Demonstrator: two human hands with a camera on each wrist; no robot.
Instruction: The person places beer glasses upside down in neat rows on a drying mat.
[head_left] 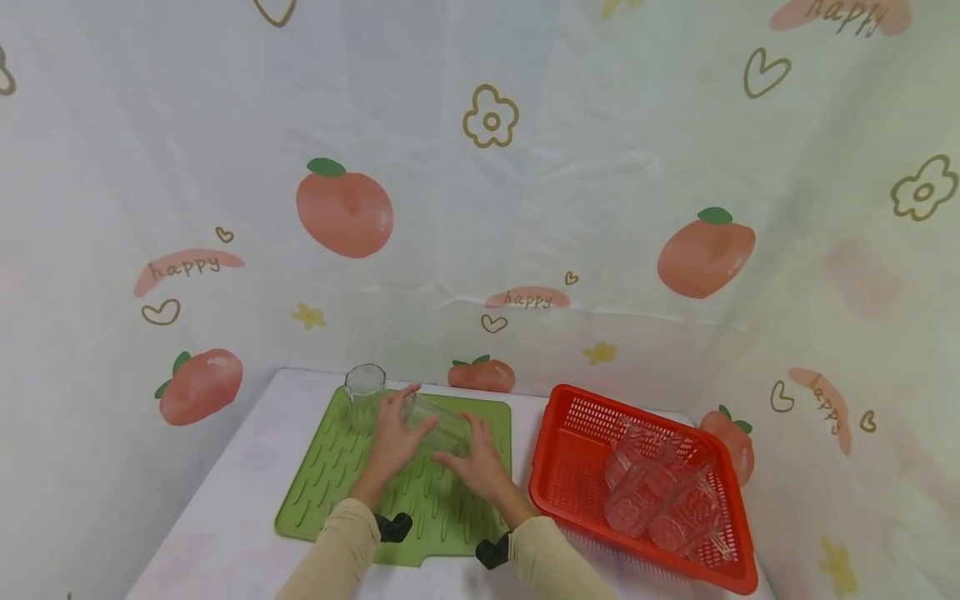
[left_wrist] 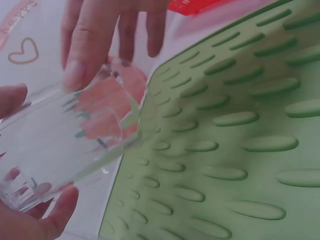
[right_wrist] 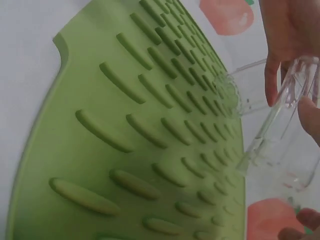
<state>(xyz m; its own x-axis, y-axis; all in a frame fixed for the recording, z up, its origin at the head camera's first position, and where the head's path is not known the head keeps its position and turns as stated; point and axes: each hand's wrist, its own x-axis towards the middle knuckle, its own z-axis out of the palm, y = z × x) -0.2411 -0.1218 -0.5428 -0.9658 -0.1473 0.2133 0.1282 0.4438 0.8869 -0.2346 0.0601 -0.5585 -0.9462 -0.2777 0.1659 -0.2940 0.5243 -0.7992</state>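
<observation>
A clear drinking glass (head_left: 438, 423) lies sideways in the air between the two hands, over the back of a green ridged drying mat (head_left: 420, 533). The left hand (head_left: 392, 442) grips its left end, thumb and fingers on opposite sides in the left wrist view. Around its right end the right hand (head_left: 483, 468) spreads its thumb and fingers; one of its fingertips meets the side of the glass (left_wrist: 55, 135) in the left wrist view. Another clear glass (head_left: 365, 408) stands at the mat's back left corner, just left of the left hand.
Right of the mat, a red plastic basket (head_left: 566, 500) holds several clear glass mugs (head_left: 660, 492) piled toward its right side. Both mat and basket rest on a white table (head_left: 217, 533). A fruit-printed curtain (head_left: 420, 292) hangs close behind the table.
</observation>
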